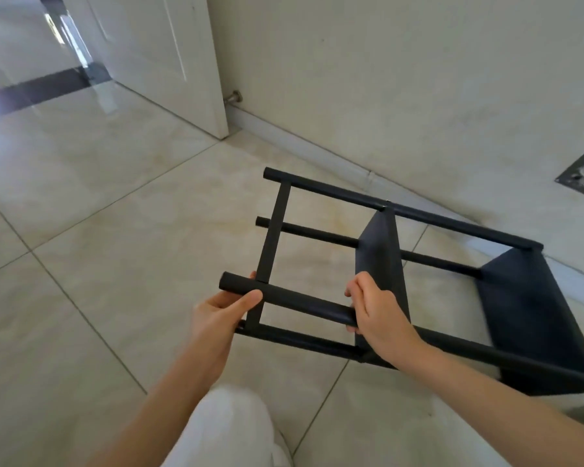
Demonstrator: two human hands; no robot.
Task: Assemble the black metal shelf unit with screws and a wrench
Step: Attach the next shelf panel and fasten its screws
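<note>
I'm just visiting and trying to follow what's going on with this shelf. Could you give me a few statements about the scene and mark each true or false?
1. Both hands grip the same black tube of the shelf unit. True: the left hand holds it near its open end, the right hand further along.
2. The shelf unit stands upright. False: it lies on its side over the tiled floor.
3. Two dark shelf panels are already fitted between the tubes. True: a middle panel and an end panel.
4. A wrench is in the right hand. False: no wrench shows; that hand holds only the tube.
5. The white door is shut. False: it stands open.
</note>
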